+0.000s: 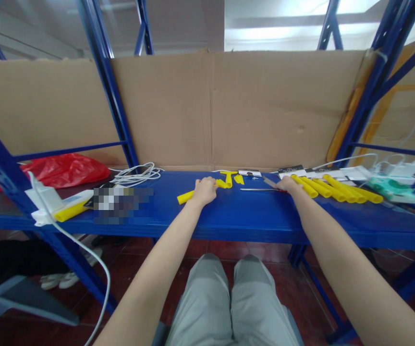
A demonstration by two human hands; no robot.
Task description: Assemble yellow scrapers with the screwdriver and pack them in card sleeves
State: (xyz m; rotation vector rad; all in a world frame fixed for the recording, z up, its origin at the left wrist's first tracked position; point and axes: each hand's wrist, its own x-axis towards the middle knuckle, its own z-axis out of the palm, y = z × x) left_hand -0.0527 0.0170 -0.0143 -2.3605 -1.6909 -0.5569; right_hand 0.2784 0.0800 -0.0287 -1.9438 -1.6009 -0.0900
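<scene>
My left hand (205, 190) is closed around a yellow tube (185, 197) lying across the blue shelf; the tube's near-left end sticks out past the fingers. Just right of that hand lie several small yellow pieces (228, 180), the closest of them almost touching the fingers. In my right hand (288, 185) is a pair of scissors (258, 189) with the blades spread apart, pointing left toward the pieces. Its handles are mostly hidden by the fingers. Beside the right hand, several whole yellow tubes (342, 190) lie in a row.
Cardboard (167, 110) closes off the back between blue posts (115, 96). On the left are a coiled white cable (139, 175), a red plastic bag (67, 170) and a white box (44, 199). Green-and-white items (396, 190) and cables lie at right.
</scene>
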